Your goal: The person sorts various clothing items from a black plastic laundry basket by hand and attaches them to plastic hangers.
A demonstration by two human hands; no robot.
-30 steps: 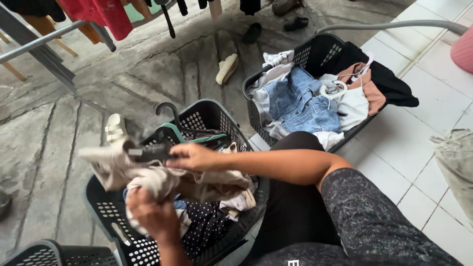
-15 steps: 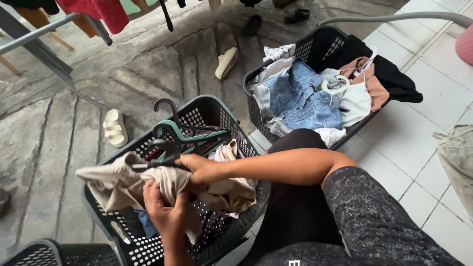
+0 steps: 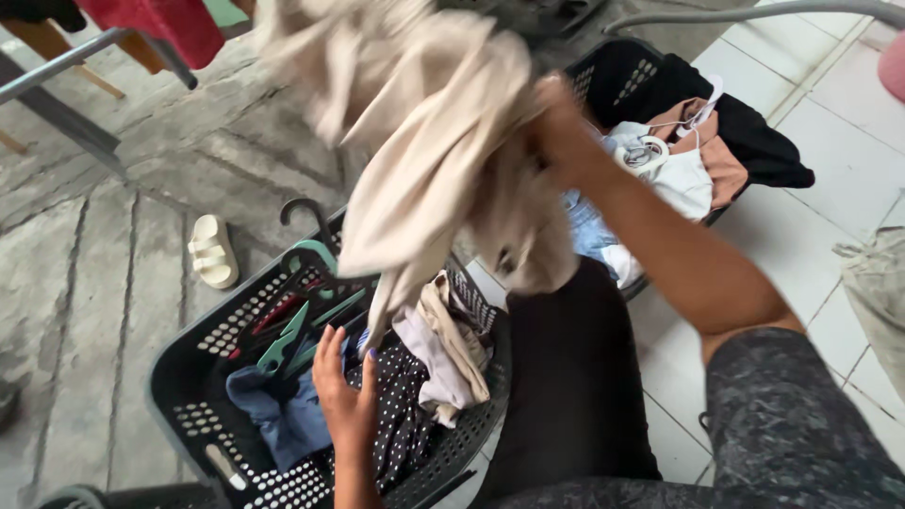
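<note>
My right hand [image 3: 562, 132] is raised high and grips a beige garment [image 3: 424, 151], which hangs blurred over the near black laundry basket [image 3: 189, 358]. My left hand [image 3: 344, 396] is low in that basket, fingers spread, resting on a black polka-dot cloth [image 3: 401, 415] and holding nothing. Green and black hangers [image 3: 302, 320], a blue cloth [image 3: 283, 415] and pale folded clothes [image 3: 448, 349] lie in the basket around it.
A second black basket [image 3: 613, 75] at the upper right holds denim, white, brown and black clothes. A cream sandal [image 3: 212, 250] lies on the concrete floor. White tiles run along the right. A metal drying rack [image 3: 57, 66] with red cloth stands upper left.
My right hand has swung the beige garment up out of the near basket toward the far one. My left hand let go of it and dropped onto the clothes in the basket.
</note>
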